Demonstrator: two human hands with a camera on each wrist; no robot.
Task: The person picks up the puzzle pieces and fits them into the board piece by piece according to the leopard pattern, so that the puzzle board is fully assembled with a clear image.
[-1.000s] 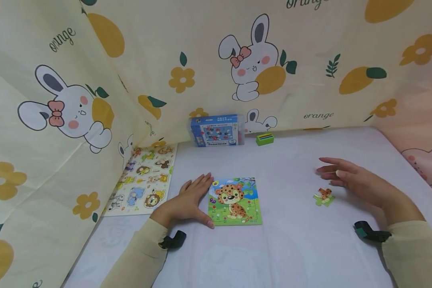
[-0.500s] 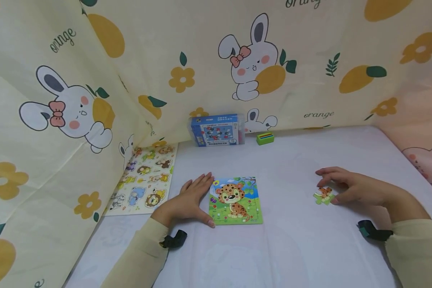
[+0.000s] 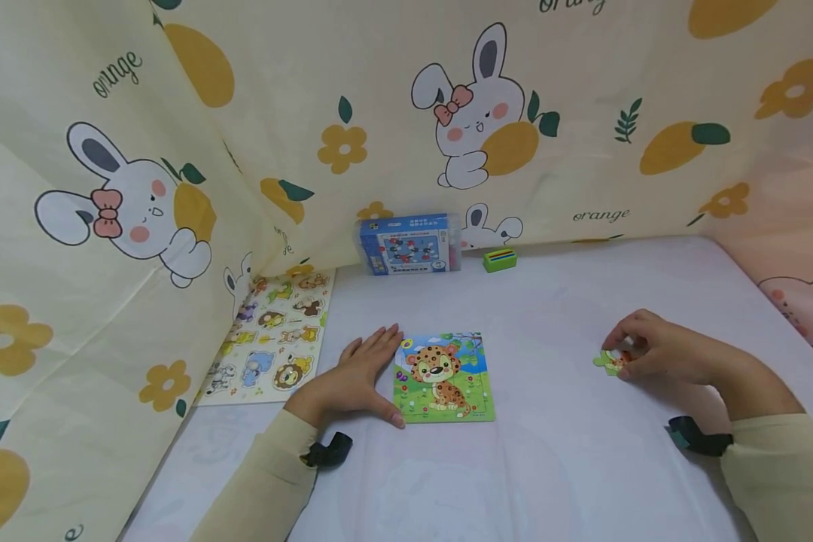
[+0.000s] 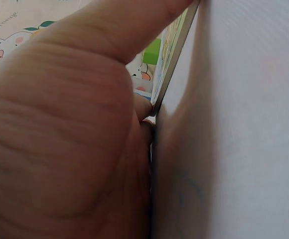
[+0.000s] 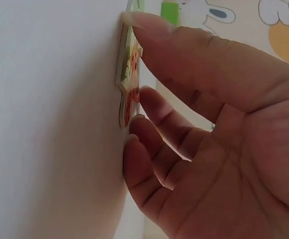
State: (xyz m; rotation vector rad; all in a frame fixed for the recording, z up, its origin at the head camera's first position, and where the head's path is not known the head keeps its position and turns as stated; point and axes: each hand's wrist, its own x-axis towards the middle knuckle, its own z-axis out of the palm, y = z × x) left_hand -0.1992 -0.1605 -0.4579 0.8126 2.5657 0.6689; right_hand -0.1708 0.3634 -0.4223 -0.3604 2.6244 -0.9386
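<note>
A square puzzle board [image 3: 442, 384] printed with a spotted leopard cub lies flat on the white table. My left hand [image 3: 348, 384] rests along its left side, fingers stretched to the upper left corner and thumb at the lower left one; in the left wrist view the palm covers much of the scene. To the right, my right hand [image 3: 684, 365] pinches a green and orange-spotted puzzle piece [image 3: 608, 363] between thumb and fingers. Close to the tabletop, the puzzle piece [image 5: 130, 74] shows its edge in the right wrist view, the thumb covering one end and the other fingers curled below.
A board of animal pictures [image 3: 271, 346] lies at the left against the printed cloth [image 3: 393, 90]. At the back stand a blue boxed set [image 3: 409, 248] and a small green block [image 3: 499, 260] with coloured stripes.
My right hand has come down onto the puzzle piece and taken it between thumb and fingers; the piece has turned slightly and shifted up. My left hand and the leopard board stay put.
</note>
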